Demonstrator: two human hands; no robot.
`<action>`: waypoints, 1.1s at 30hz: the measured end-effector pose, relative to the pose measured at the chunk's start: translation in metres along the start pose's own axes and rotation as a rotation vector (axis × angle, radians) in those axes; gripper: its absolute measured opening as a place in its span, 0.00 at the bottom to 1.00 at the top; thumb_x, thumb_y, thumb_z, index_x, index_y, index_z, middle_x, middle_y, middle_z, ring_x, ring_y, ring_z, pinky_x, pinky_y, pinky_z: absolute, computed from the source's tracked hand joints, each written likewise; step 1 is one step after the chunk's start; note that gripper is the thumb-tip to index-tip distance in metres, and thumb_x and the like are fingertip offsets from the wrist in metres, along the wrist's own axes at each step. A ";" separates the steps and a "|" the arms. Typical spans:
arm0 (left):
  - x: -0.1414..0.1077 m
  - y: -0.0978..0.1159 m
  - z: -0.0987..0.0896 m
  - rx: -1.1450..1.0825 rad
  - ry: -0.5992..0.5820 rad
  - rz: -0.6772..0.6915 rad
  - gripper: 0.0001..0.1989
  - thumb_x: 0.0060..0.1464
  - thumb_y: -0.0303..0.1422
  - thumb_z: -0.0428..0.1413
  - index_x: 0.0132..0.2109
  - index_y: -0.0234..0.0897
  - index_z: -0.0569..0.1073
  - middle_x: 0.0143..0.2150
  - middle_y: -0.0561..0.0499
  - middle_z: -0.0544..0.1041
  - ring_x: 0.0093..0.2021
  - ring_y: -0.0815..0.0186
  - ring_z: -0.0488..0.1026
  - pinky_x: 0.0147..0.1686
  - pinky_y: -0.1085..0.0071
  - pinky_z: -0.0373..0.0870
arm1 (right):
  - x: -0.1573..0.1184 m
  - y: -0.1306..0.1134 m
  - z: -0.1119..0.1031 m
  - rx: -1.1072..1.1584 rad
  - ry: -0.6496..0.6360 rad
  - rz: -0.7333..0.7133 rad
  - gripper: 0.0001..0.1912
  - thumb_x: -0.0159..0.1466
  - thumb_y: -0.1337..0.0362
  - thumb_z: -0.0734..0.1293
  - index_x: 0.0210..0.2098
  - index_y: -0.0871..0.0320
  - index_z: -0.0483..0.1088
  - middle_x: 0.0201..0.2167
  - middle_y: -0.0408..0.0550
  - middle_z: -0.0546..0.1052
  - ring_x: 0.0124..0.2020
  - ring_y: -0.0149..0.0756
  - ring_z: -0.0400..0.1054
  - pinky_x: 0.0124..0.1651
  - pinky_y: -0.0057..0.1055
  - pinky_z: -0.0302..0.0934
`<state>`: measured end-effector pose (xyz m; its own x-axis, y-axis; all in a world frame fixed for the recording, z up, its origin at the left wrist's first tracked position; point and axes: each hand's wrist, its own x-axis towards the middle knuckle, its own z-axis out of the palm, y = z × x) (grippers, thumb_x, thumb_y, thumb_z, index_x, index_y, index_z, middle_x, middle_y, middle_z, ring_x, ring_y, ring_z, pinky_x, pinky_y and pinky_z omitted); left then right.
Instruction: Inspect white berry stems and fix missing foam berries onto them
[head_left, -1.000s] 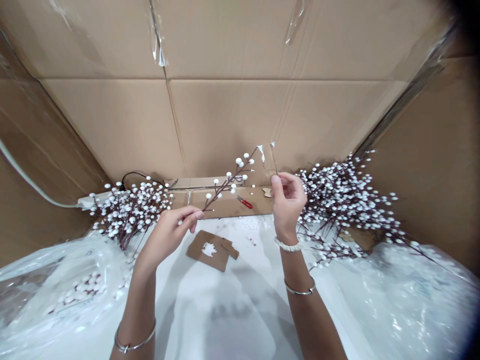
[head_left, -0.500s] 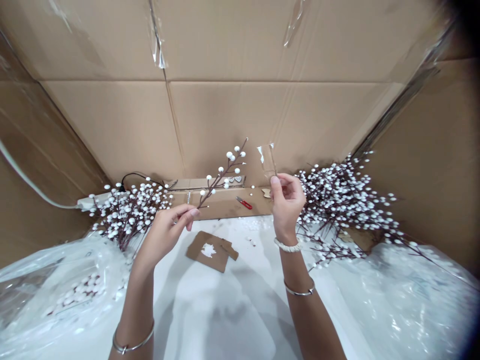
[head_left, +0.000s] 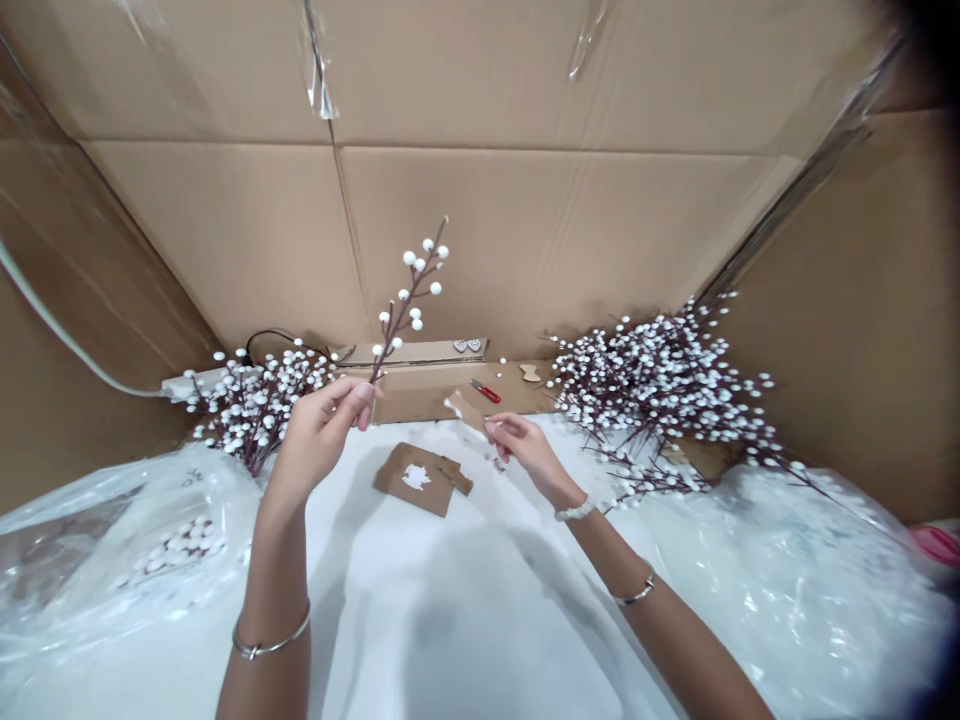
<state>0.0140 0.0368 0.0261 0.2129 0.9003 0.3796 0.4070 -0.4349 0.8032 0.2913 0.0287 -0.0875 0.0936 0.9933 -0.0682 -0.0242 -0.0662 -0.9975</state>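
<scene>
Pinched in my left hand (head_left: 324, 428) is the lower end of a brown berry branch (head_left: 406, 298) with white berries, tilted up to the right against the cardboard. My right hand (head_left: 529, 450) is closed on a small cardboard strip (head_left: 466, 409), which has white stuff at its far tip. Below and between the hands, a brown cardboard piece (head_left: 405, 497) with a white blob (head_left: 415, 476) lies on the white table (head_left: 450, 600), a smaller scrap (head_left: 456, 475) over its right edge. Red-handled thread snips (head_left: 486, 391) rest on the cardboard ledge behind.
A bunch of berry branches (head_left: 259, 400) stands at left by a white power strip (head_left: 199, 385). A larger pile of berry branches (head_left: 660, 385) is at right. Clear plastic bags (head_left: 795, 590) lie on both sides. Cardboard walls (head_left: 562, 220) enclose the back and sides.
My right hand has moved left and down with the cardboard strip, now lower and tilted left. My left hand has shifted slightly left and up, and the branch stands steeper.
</scene>
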 end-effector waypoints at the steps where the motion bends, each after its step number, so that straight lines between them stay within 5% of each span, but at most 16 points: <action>1: -0.001 0.001 0.000 -0.050 0.012 0.006 0.13 0.62 0.38 0.50 0.35 0.35 0.73 0.22 0.55 0.67 0.26 0.70 0.65 0.31 0.75 0.61 | -0.006 0.010 0.000 -0.015 -0.034 0.033 0.23 0.49 0.47 0.73 0.33 0.59 0.70 0.19 0.40 0.70 0.17 0.25 0.59 0.21 0.26 0.54; 9: -0.014 0.005 0.005 -0.218 0.046 -0.007 0.14 0.61 0.40 0.51 0.34 0.35 0.72 0.20 0.56 0.65 0.24 0.71 0.63 0.31 0.74 0.62 | -0.020 0.053 0.006 -0.093 -0.185 0.151 0.23 0.51 0.46 0.70 0.33 0.60 0.69 0.17 0.41 0.72 0.15 0.24 0.58 0.18 0.24 0.52; 23: -0.040 -0.023 0.005 -0.244 0.016 -0.139 0.20 0.59 0.48 0.52 0.35 0.34 0.72 0.19 0.56 0.65 0.24 0.71 0.62 0.30 0.74 0.60 | -0.018 0.063 0.012 -0.315 -0.265 0.170 0.21 0.57 0.46 0.65 0.36 0.58 0.68 0.16 0.39 0.71 0.12 0.24 0.56 0.16 0.23 0.47; 28: -0.047 -0.032 0.012 -0.413 0.004 -0.206 0.21 0.58 0.50 0.53 0.35 0.34 0.71 0.18 0.57 0.63 0.23 0.71 0.61 0.29 0.75 0.59 | -0.026 0.051 0.010 -0.454 -0.155 0.049 0.16 0.61 0.50 0.62 0.35 0.57 0.69 0.13 0.37 0.66 0.15 0.27 0.56 0.23 0.25 0.49; 33: -0.052 -0.036 0.026 -0.649 -0.028 -0.262 0.21 0.57 0.50 0.54 0.35 0.34 0.70 0.17 0.59 0.59 0.22 0.72 0.59 0.27 0.76 0.56 | -0.029 0.004 0.027 -0.475 -0.064 -0.127 0.15 0.62 0.52 0.62 0.36 0.57 0.72 0.19 0.40 0.67 0.24 0.30 0.60 0.31 0.27 0.53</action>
<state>0.0113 0.0053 -0.0349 0.2066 0.9697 0.1306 -0.1626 -0.0976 0.9819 0.2614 0.0019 -0.0888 0.0042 0.9992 0.0408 0.4412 0.0347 -0.8968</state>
